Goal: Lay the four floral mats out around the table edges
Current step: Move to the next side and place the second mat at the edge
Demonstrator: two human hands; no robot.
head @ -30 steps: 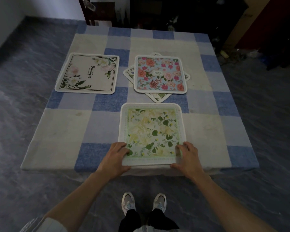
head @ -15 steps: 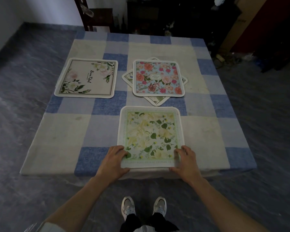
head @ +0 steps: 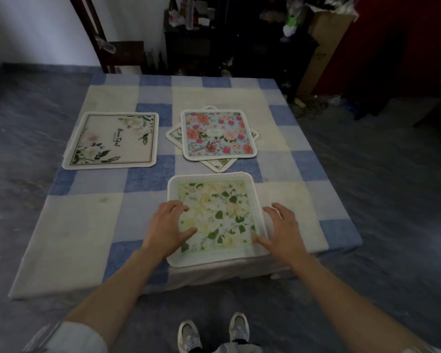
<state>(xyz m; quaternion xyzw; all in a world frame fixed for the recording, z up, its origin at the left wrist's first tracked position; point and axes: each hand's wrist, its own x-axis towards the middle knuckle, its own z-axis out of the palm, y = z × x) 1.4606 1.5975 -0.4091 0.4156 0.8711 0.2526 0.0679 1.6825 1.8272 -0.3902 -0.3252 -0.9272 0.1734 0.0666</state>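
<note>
A green and yellow floral mat lies flat at the near edge of the table. My left hand is spread over its left side, fingers relaxed. My right hand hovers with spread fingers at the mat's right edge; whether it touches is unclear. A white mat with green leaves and script lies at the left. A pink and blue rose mat lies in the middle on top of a fourth mat, which is turned diagonally and mostly hidden.
The table wears a blue and cream checked cloth. A dark wooden chair stands beyond the far edge. Dark shelves with bottles and a tall cardboard box fill the back. My shoes stand on the grey floor.
Both hands let go of the green mat's near corners and moved forward, fingers now spread. The mat stays at the near edge. The camera tilted up a little.
</note>
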